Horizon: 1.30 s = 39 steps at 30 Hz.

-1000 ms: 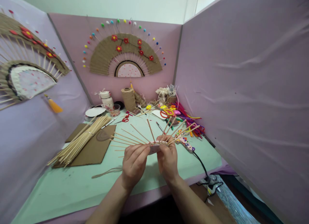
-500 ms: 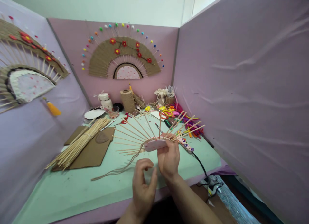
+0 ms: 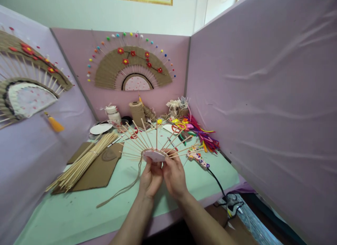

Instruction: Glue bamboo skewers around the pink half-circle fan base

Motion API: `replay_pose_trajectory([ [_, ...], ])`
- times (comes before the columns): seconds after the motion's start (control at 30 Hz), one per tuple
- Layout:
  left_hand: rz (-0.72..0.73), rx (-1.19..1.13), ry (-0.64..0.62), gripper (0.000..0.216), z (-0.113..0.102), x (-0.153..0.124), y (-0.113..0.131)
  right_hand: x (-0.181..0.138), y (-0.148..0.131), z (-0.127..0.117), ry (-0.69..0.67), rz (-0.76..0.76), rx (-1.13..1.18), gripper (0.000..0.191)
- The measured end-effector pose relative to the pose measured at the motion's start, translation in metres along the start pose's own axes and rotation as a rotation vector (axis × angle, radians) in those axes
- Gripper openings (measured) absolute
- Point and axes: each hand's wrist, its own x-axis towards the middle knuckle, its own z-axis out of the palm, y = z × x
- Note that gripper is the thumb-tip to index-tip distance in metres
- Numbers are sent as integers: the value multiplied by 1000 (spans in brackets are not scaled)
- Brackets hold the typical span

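Note:
A half-made fan (image 3: 155, 154), a small pink half-disc with several thin wooden sticks spreading out from it, is held up above the green table (image 3: 79, 206). My left hand (image 3: 150, 178) grips its lower left edge with closed fingers. My right hand (image 3: 173, 176) grips its lower right edge, fingers closed too. A brown twine strand (image 3: 123, 188) hangs from the fan's left side and trails down onto the table.
A bundle of wooden sticks (image 3: 84, 160) lies on brown cardboard (image 3: 102, 169) at the left. A twine spool (image 3: 137, 113), a jar, a white plate (image 3: 100, 128), scissors and coloured pipe cleaners (image 3: 205, 136) crowd the back. A patterned glue gun (image 3: 198, 158) with black cord lies right. Finished fans hang on the walls.
My left hand, which had dropped away from the fan half a second ago, has come back up and gripped it. The fan has moved slightly left and its sticks point more upright.

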Motion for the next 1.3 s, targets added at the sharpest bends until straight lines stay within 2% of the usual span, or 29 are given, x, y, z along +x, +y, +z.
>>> replay_pose_trajectory([
  [0.2,78,11,39,33,-8,-1,0,0,2,-1,51,25,41,15],
  [0.47,96,-6,135,38,-2,-6,-6,1,6,-7,97,21,58,12],
  [0.57,119,-26,155,38,-1,-6,-3,0,5,-8,60,60,45,12],
  [0.7,143,-31,112,33,-6,-4,1,-1,5,-8,-16,104,34,18],
  [0.8,141,-23,69,32,-9,-4,2,-2,7,-10,-22,116,27,20],
  [1.03,133,9,69,29,-10,-5,-1,-2,6,-11,65,140,46,18],
  [1.3,152,39,130,30,-8,-6,-6,-4,6,-14,54,136,114,17],
])
